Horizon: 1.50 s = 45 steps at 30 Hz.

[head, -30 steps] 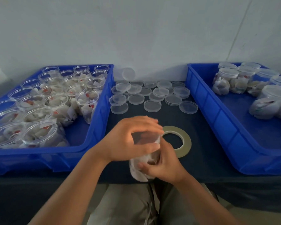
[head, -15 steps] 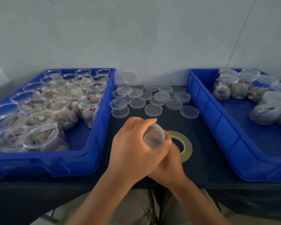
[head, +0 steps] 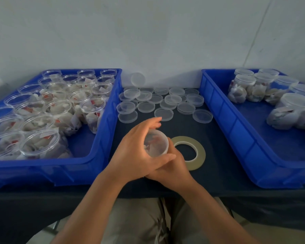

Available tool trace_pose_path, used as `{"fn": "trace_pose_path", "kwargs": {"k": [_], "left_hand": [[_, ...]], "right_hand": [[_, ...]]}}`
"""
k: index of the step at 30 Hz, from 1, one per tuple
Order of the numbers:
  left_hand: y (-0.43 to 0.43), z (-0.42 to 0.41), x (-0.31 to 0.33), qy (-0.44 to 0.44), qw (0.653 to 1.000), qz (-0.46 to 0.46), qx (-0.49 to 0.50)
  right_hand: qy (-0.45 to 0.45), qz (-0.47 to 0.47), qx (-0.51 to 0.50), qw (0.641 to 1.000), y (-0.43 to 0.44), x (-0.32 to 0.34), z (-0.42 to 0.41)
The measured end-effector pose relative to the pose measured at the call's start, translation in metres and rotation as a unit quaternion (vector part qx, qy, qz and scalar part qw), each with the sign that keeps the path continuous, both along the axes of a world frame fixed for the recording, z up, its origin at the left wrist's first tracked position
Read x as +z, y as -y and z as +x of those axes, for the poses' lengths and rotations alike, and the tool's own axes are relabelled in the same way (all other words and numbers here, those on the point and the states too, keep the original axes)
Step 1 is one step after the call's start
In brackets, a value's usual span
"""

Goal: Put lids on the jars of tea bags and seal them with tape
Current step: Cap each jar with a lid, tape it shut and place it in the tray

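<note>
Soft even light, blurred fingers point(head: 153, 123), wide-angle distortion

My left hand point(head: 136, 154) covered most of the jar point(head: 156, 145), so I saw only its top. The body was hidden between both hands. My right hand point(head: 173, 170) lay largely under the left and masked the tape roll's point(head: 197, 150) near-left edge. My left fingertips point(head: 158, 120) were blurred. The left bin point(head: 102, 120) and right bin point(head: 224, 117) ran off the view's sides.
</note>
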<state>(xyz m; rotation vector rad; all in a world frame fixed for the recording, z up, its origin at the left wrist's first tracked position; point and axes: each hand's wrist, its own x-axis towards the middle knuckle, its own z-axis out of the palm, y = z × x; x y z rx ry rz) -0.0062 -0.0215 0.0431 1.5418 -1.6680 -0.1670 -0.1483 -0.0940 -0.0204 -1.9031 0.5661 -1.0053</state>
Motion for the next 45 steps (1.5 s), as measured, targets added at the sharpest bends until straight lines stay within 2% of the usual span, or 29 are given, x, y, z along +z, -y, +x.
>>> {"fn": "trace_pose_path", "kwargs": {"k": [2, 4, 7, 9, 11, 13, 18, 20, 22, 25, 28, 30, 33, 35, 38, 42, 45], "left_hand": [[0.001, -0.009, -0.011, -0.023, 0.996, -0.04, 0.073], [0.0, -0.019, -0.021, -0.079, 0.986, -0.042, 0.141], [0.001, -0.015, -0.029, -0.123, 0.98, -0.032, 0.153], [0.002, -0.002, -0.029, -0.108, 0.985, -0.02, 0.13], [0.005, 0.01, -0.029, -0.112, 0.987, 0.0, 0.119], [0.009, 0.018, -0.029, -0.127, 0.985, 0.008, 0.115], [0.022, 0.028, -0.025, -0.141, 0.988, 0.032, 0.052], [0.025, 0.028, -0.022, -0.125, 0.991, 0.047, 0.025], [0.027, 0.027, -0.021, -0.105, 0.993, 0.046, 0.022], [0.019, 0.022, -0.019, -0.006, 0.997, -0.024, 0.077], [0.002, -0.004, -0.016, 0.048, 0.974, -0.165, 0.148], [-0.009, -0.032, -0.01, 0.017, 0.975, -0.175, 0.134], [-0.023, -0.069, 0.004, -0.099, 0.992, -0.051, 0.066], [-0.028, -0.081, 0.01, -0.199, 0.98, -0.018, 0.025], [-0.03, -0.083, 0.016, -0.295, 0.955, -0.01, 0.033], [-0.034, -0.085, 0.017, -0.29, 0.954, -0.022, 0.074], [-0.037, -0.088, 0.013, -0.276, 0.956, -0.043, 0.087]], "right_hand": [[-0.022, -0.027, -0.046, 0.998, -0.001, 0.0, 0.005], [-0.067, -0.074, -0.064, 0.993, -0.001, 0.006, 0.009], [-0.158, -0.099, 0.047, 0.981, 0.01, 0.013, -0.002], [-0.296, -0.087, 0.047, 0.95, 0.027, 0.019, -0.022], [-0.441, -0.092, -0.009, 0.893, 0.043, 0.02, -0.044], [-0.5, -0.115, -0.023, 0.858, 0.051, 0.02, -0.06], [-0.464, -0.18, -0.031, 0.867, 0.053, 0.01, -0.071], [-0.449, -0.173, -0.039, 0.876, 0.05, 0.011, -0.073], [-0.416, -0.125, -0.054, 0.899, 0.044, 0.014, -0.078], [-0.291, -0.044, -0.082, 0.952, 0.029, 0.018, -0.085], [-0.165, -0.017, -0.098, 0.981, 0.007, 0.023, -0.089], [-0.106, -0.033, -0.115, 0.987, -0.007, 0.025, -0.088], [-0.056, -0.115, -0.139, 0.982, -0.02, 0.025, -0.082], [-0.053, -0.172, -0.174, 0.968, -0.025, 0.026, -0.078], [-0.043, -0.223, -0.229, 0.947, -0.029, 0.026, -0.074], [-0.043, -0.256, -0.254, 0.932, -0.033, 0.029, -0.073], [-0.049, -0.246, -0.261, 0.932, -0.036, 0.033, -0.071]]}}
